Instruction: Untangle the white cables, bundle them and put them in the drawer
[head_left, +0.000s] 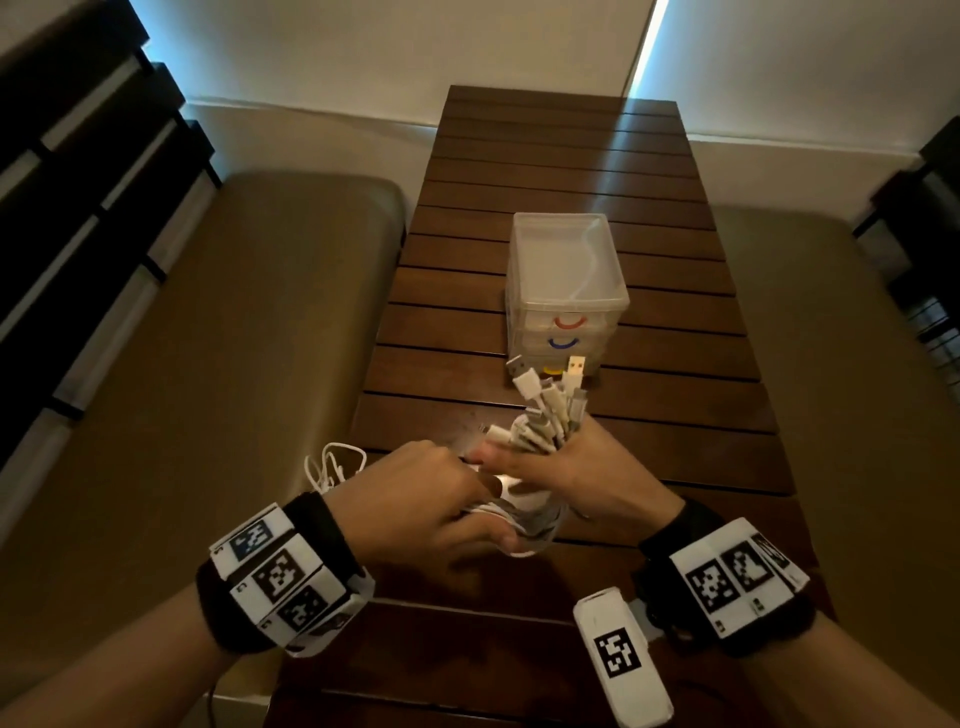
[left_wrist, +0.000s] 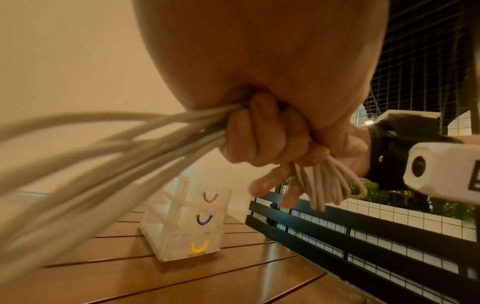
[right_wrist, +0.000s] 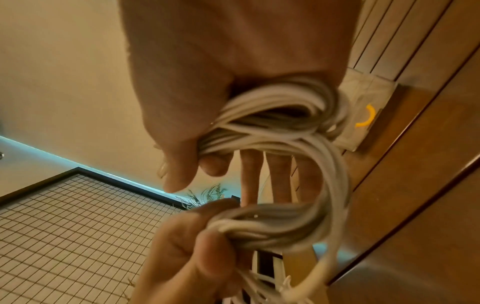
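A bundle of white cables (head_left: 545, 415) hangs between my two hands above the near end of the wooden table (head_left: 545, 171). My right hand (head_left: 540, 462) grips the folded bundle, with several connector ends sticking up out of the fist. My left hand (head_left: 467, 514) grips the strands just beside it, fingers curled round them (left_wrist: 259, 142). Loose loops (head_left: 332, 467) trail out behind the left hand. In the right wrist view the cables (right_wrist: 285, 115) curve from my right hand (right_wrist: 197, 144) down to the left hand (right_wrist: 197, 246). The clear drawer unit (head_left: 566, 280) stands further back, its three drawers shut.
The drawer unit (left_wrist: 189, 226) has red, blue and yellow handles, top to bottom. Padded benches (head_left: 208, 338) run along both sides of the slatted table. A black railing with wire mesh (left_wrist: 363, 236) stands to the right.
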